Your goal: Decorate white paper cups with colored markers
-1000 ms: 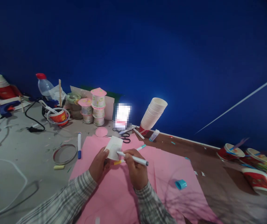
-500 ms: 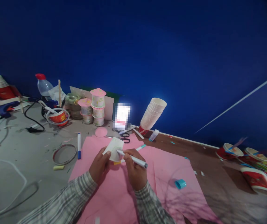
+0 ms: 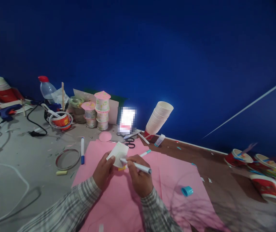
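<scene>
My left hand (image 3: 103,170) grips a small white paper cup (image 3: 119,150), tilted on its side, between thumb and fingers. Faint light-green marks show on the cup's side. In my right hand (image 3: 140,177) is a white marker (image 3: 140,167) with a grey end, its tip at the cup's surface. Both hands are over a pink paper sheet (image 3: 118,199). Just beyond them lie black-handled scissors (image 3: 130,145) and a teal-tipped marker (image 3: 145,153). A blue-capped marker (image 3: 82,150) lies to the left.
Stacked decorated cups with pink roofs (image 3: 102,111) stand at the back, beside a blurred bright screen (image 3: 127,120). A tall cup stack (image 3: 159,118) leans near the blue wall. A tape ring (image 3: 67,159) lies left, a teal cap (image 3: 187,191) right, and a red cup (image 3: 268,188) farther right.
The marker's tip has shifted slightly left along the cup, and my right hand with it. My left hand keeps its hold. The whole view has moved slightly.
</scene>
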Demonstrator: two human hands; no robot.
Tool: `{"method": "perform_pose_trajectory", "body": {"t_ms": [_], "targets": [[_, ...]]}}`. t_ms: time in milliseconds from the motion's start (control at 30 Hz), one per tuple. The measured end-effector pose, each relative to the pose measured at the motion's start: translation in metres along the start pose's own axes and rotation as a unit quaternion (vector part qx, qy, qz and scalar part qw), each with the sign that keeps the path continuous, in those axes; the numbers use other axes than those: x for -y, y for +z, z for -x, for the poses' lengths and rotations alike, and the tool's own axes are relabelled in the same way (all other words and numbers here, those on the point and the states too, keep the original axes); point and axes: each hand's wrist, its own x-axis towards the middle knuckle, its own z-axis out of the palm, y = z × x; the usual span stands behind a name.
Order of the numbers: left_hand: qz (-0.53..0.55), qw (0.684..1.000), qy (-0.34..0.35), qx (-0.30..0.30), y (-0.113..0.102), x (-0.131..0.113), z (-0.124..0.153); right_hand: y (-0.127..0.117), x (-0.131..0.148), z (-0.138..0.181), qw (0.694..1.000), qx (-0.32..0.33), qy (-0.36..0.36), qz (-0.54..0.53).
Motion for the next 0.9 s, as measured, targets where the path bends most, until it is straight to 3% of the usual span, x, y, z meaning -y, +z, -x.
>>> {"method": "perform_pose_trajectory", "body": {"t_ms": [67, 200, 333, 467, 600, 733, 900], "targets": [[0.0, 1.0, 0.002, -0.006, 0.001, -0.0013, 0.0007, -0.0004, 0.0009, 0.0, 1.0, -0.019, -0.003, 0.004], [0.005, 1.0, -0.009, -0.006, 0.0027, -0.0031, 0.0019, -0.0003, 0.0017, 0.0002, 0.999, 0.037, -0.008, -0.004], [0.006, 1.0, -0.003, -0.009, 0.0027, -0.0025, 0.0018, 0.0, -0.0001, 0.0003, 1.0, -0.02, -0.008, 0.004], [0.004, 1.0, -0.011, -0.01, 0.0024, -0.0027, 0.0015, 0.0001, -0.0026, 0.0006, 0.999, 0.031, -0.009, -0.012], [0.0, 1.0, -0.004, -0.009, 0.0031, -0.0043, 0.0024, -0.0001, -0.0034, 0.0002, 0.999, -0.046, -0.009, 0.009], [0.008, 1.0, -0.016, -0.005, 0.0023, -0.0035, 0.0022, 0.0006, -0.0041, 0.0001, 1.0, 0.015, -0.003, -0.008], [0.008, 1.0, -0.024, 0.008, 0.0, -0.0012, 0.0012, -0.0002, -0.0064, 0.0003, 0.999, -0.036, 0.003, 0.003]]}}
